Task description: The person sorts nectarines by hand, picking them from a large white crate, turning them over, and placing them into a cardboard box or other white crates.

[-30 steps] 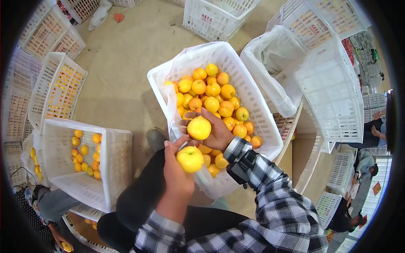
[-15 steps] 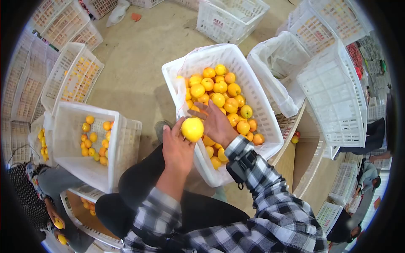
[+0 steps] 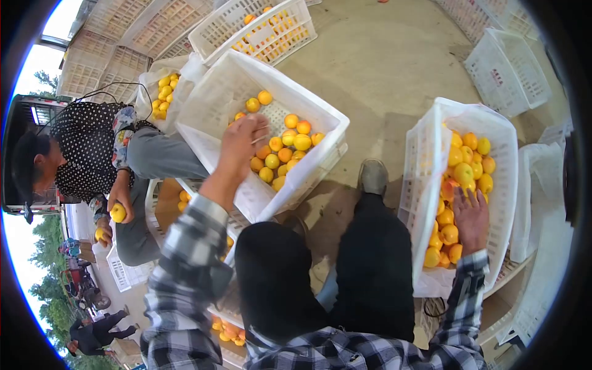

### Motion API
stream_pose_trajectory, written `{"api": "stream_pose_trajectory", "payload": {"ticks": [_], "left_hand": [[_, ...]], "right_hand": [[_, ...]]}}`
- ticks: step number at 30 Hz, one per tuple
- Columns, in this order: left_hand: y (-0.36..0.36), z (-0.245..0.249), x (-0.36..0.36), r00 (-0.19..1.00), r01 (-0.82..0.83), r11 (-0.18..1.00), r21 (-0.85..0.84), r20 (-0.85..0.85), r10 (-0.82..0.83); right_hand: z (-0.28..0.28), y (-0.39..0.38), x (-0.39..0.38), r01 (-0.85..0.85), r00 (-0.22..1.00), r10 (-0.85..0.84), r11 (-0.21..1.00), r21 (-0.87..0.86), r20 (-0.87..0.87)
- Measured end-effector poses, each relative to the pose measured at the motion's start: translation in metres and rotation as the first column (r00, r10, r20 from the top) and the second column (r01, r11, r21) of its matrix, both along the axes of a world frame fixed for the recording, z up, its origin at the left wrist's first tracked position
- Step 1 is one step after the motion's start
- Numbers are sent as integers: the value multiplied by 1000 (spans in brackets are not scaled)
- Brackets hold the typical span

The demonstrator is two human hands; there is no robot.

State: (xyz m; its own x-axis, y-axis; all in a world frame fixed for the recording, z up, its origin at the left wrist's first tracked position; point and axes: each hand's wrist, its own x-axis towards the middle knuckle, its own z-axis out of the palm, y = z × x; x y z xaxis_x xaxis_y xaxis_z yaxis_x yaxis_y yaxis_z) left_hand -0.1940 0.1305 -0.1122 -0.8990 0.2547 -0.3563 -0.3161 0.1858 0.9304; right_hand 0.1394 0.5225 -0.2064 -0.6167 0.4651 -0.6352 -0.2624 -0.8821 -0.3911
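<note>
My left hand (image 3: 242,143) is over the white crate on the left, its back toward me and its fingers curled and partly blurred. Whether a fruit is inside those fingers is hidden. Several round yellow-orange fruits (image 3: 301,142) lie in that lined left crate (image 3: 314,102), just beside the hand. In the right crate (image 3: 502,132), my right hand (image 3: 472,223) reaches over a fuller heap of the same fruits (image 3: 460,173). Its fingers are stretched out and apart, with the tips at the fruits. A reddish-orange fruit (image 3: 449,187) sits by the fingertips.
At left, a seated person in a dotted top holds a yellow fruit (image 3: 118,213) in one hand. Another crate of fruits (image 3: 296,29) stands behind the left crate. A white crate (image 3: 509,74) is at the back right. My shoe (image 3: 373,177) rests on the floor between the crates.
My view has turned left. My left hand, which held a yellow fruit near the right crate, is now over the left crate. My right hand has stayed over the right crate's fruits.
</note>
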Motion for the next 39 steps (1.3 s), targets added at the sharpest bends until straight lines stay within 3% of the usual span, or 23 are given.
{"api": "stream_pose_trajectory", "payload": {"ticks": [1,2,3,4,5,6,8,10,12,16,19,22,24,26,27,29,30,32,33,35,36,38,39], "left_hand": [[-19,-18,-25,998,-47,995,-85,42,51],[-36,-38,-48,992,-87,981,-171,81,102],[-51,-61,-71,991,-85,981,-177,90,102],[-65,-86,-94,999,-18,934,-356,30,30],[-76,-114,-116,998,40,851,-524,-14,-56],[-87,-146,-138,998,50,850,-524,-3,-60],[-101,-201,-174,911,119,621,-774,-163,-378],[-94,-234,-192,908,142,601,-786,-138,-395],[-88,-269,-206,818,33,522,-853,-276,-504],[-80,-327,-213,857,34,417,-908,-189,-480],[-73,-337,-206,847,3,328,-945,-172,-502],[-77,-339,-209,888,88,335,-938,-78,-454],[-87,-341,-213,851,82,327,-942,-104,-515],[-99,-335,-227,851,276,446,-851,1,-525],[-105,-333,-230,851,273,440,-856,1,-525],[-121,-325,-239,894,330,577,-747,50,-446],[-128,-324,-246,893,324,570,-755,45,-447],[-133,-322,-256,961,215,658,-722,37,-274],[-130,-322,-260,960,217,656,-723,36,-278],[-124,-319,-267,977,20,583,-812,-108,-183],[-109,-308,-263,977,24,584,-811,-106,-187],[-85,-294,-256,854,-138,434,-891,-328,-403],[-84,-298,-262,855,-133,434,-891,-325,-405]], "right_hand": [[6,-4,-5,-54,998,58,980,192,-16],[14,-8,-15,-58,998,61,981,186,-7],[23,-16,-27,-154,988,134,919,362,81],[31,-23,-40,-255,966,188,818,515,180],[35,-30,-55,-289,955,192,783,551,228],[36,-35,-69,-292,953,188,784,547,239],[36,-44,-97,-473,875,232,602,643,426],[34,-55,-132,-524,845,226,538,660,486],[26,-58,-160,-653,754,325,268,709,571],[8,-56,-200,-747,635,426,125,653,644],[-4,-58,-224,-763,619,428,129,633,659],[-13,-58,-234,-752,637,438,171,636,635],[-13,-58,-234,-740,654,388,156,654,649],[-13,-57,-231,-740,657,383,165,652,649],[-15,-54,-228,-743,657,374,172,647,655],[-22,-49,-224,-739,664,379,206,641,644],[-24,-48,-224,-733,671,384,213,647,634],[-26,-47,-224,-761,639,369,181,622,675],[-28,-47,-223,-760,641,367,184,623,674],[-31,-47,-222,-785,605,400,155,600,688],[-33,-46,-221,-785,606,397,157,599,690],[-35,-45,-220,-826,549,419,139,547,723],[-36,-45,-220,-827,548,418,141,544,725]]}}
